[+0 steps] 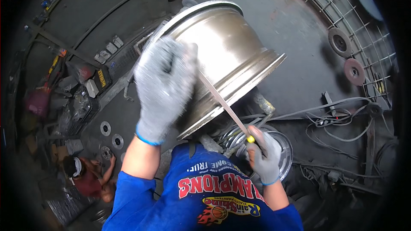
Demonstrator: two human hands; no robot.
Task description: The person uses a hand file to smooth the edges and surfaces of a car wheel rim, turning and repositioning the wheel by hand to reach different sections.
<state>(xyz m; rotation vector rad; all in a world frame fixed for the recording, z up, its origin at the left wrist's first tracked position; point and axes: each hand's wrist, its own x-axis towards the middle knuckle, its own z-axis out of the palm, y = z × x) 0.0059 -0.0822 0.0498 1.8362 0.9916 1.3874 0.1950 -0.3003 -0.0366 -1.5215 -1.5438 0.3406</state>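
A large silver wheel rim (229, 34) is tilted on its side in front of me, its barrel bare and shiny. A long flat file (221, 101) slants across the rim's near lip. My right hand (269, 156), in a grey glove, is closed around the file's yellow handle end. My left hand (165, 87), also gloved and smeared by motion, is curled at the file's far end, over the left side of the rim. The glove hides that end of the file.
Another wheel (284, 145) is low behind my right hand. Grinding discs (354, 72) hang on a wire grid (329, 4) at right; hoses and cables (334, 113) run below. At lower left, a person (87, 173) crouches holding a round disc, near cluttered tools and bags.
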